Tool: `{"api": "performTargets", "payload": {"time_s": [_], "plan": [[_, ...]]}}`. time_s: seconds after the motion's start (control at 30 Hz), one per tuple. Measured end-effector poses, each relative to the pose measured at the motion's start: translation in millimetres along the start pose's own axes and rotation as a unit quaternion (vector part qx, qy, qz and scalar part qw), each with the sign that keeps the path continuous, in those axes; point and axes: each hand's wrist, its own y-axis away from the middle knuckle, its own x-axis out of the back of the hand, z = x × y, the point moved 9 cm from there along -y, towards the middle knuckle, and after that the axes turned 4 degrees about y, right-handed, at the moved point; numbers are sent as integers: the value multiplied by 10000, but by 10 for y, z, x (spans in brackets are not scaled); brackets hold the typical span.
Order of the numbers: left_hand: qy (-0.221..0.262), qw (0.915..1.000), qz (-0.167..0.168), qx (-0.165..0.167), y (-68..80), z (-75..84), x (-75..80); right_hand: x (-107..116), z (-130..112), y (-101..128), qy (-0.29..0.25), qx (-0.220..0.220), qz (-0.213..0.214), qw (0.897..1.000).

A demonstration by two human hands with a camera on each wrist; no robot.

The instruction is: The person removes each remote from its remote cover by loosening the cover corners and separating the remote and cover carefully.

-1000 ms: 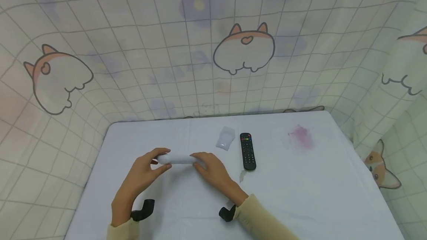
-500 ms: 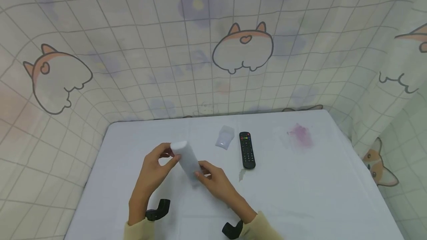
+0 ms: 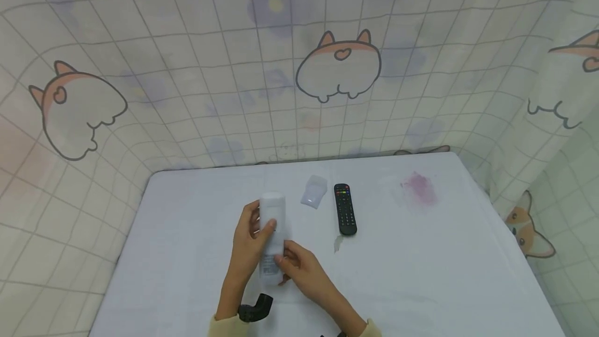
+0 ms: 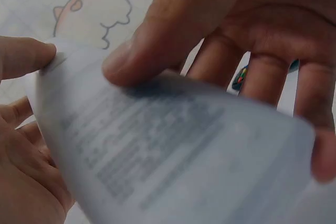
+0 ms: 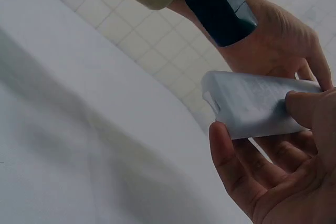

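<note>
A slim white bottle (image 3: pixel 273 241) with small printed text stands nearly upright in the head view, held between both hands above the white table. My left hand (image 3: pixel 246 247) grips its left side, thumb across the front. Lower down, my right hand (image 3: pixel 303 270) pinches the right edge, with its thumb on the printed face. Close up in the left wrist view, the bottle (image 4: pixel 173 145) shows blurred lines of print. The right wrist view has one end of the bottle (image 5: pixel 252 106) pointing left, fingers beneath it and thumb on top.
A black remote control (image 3: pixel 345 209) lies right of the hands on the table (image 3: pixel 421 269). Beside it is a small clear packet (image 3: pixel 314 192). A pink stain (image 3: pixel 420 188) marks the cloth farther right. A patterned curtain (image 3: pixel 210 77) hangs behind the table.
The bottle has turned from lying crosswise to nearly upright, its printed face now toward the head camera. Both hands came nearer each other, the left one moving right and changing its hold.
</note>
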Motion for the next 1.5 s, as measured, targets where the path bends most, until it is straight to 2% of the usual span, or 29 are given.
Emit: {"api": "performTargets", "payload": {"time_s": [0.17, 0.3, 0.43, 0.53, 0.63, 0.8, 0.93, 1.17, 1.23, 1.3, 1.33, 1.5], "plan": [[-38, 9997, 36, 244, 37, -87, -118, 9, 56, 85, -183, -48, 28, 9998], [-50, 9991, -25, 430, 72, -161, -208, 93, 101, 153, 90, -104, 254, 9996], [-30, 9987, -99, 493, 107, -198, -288, 290, 49, 213, 463, 38, 921, 9947], [-123, 9986, -120, 494, 134, -206, -343, 477, -42, 245, 742, 262, 1573, 9844], [-280, 9983, -174, 476, 161, -202, -415, 653, -172, 281, 1400, 595, 2185, 9639], [-681, 9964, -279, 424, 211, -182, -555, 825, -414, 333, 2551, 1276, 2752, 9181], [-1083, 9932, -318, 273, 242, -145, -643, 899, -534, 359, 2882, 1613, 2873, 8991], [-1578, 9866, -416, 12, 275, -59, -704, 987, -619, 376, 3411, 1916, 2890, 8738], [-1706, 9843, -441, -52, 285, -33, -703, 996, -637, 385, 3662, 2063, 2858, 8612], [-1804, 9824, -475, -70, 297, -10, -702, 992, -662, 398, 3982, 2263, 2817, 8431], [-1854, 9814, -500, -81, 304, 2, -704, 987, -674, 406, 4181, 2376, 2803, 8308], [-1947, 9793, -551, -73, 329, 34, -722, 916, -735, 460, 5069, 3028, 2797, 7570]]}}
